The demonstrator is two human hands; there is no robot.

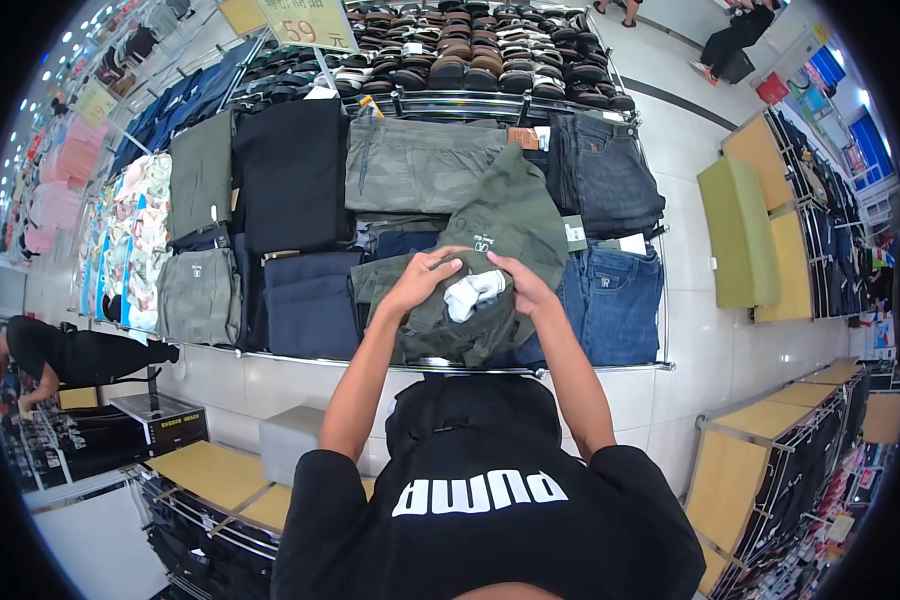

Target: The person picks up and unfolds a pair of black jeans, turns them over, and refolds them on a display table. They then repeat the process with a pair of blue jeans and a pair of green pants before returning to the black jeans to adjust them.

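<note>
Lined with shoes (470, 62) beyond the far edge of the display rack (610, 367), inside a bright shop. Pinching olive garment (515, 210) with left hand (420, 278) and right hand (522, 284), around something white (473, 294), near the middle of the near edge. Draped partly over camouflage trousers (405, 165), beside blue jeans (620, 295).

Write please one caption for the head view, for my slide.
Left hand and right hand grip a green garment above folded trousers, rows of footwear beyond.
</note>
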